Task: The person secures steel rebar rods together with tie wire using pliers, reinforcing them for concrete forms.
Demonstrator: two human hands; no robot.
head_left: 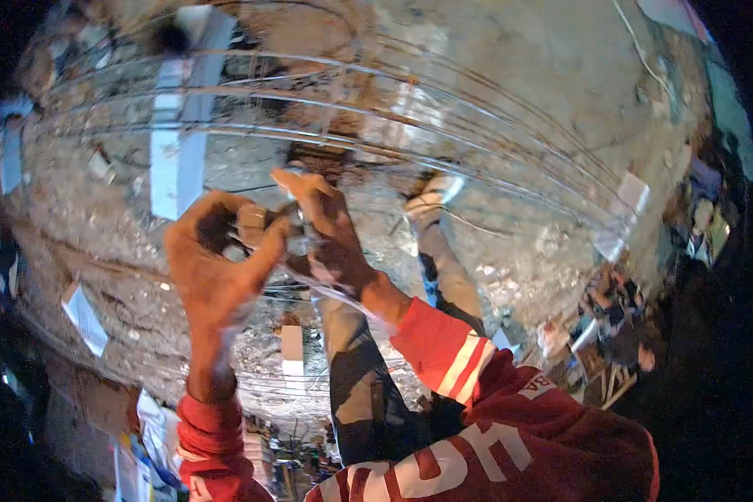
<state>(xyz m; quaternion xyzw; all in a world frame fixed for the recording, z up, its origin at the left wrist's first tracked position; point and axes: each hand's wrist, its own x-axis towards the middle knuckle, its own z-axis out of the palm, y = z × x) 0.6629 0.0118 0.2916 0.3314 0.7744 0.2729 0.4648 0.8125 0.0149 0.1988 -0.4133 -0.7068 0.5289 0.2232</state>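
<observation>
My left hand is raised in the middle of the head view, its fingers curled in and its thumb reaching toward the other hand. Right beside it my right hand is bent at the wrist, with its fingers closed together. The fingertips of both hands meet around a small greyish thing, mostly hidden and too blurred to name. Beyond the hands, long thin metal rods run side by side across the view.
A pale blue-white block stands under the rods at left, and a smaller pale block at their right end. My shoe is on the rough dirt ground close to the rods. Mixed clutter lies at right.
</observation>
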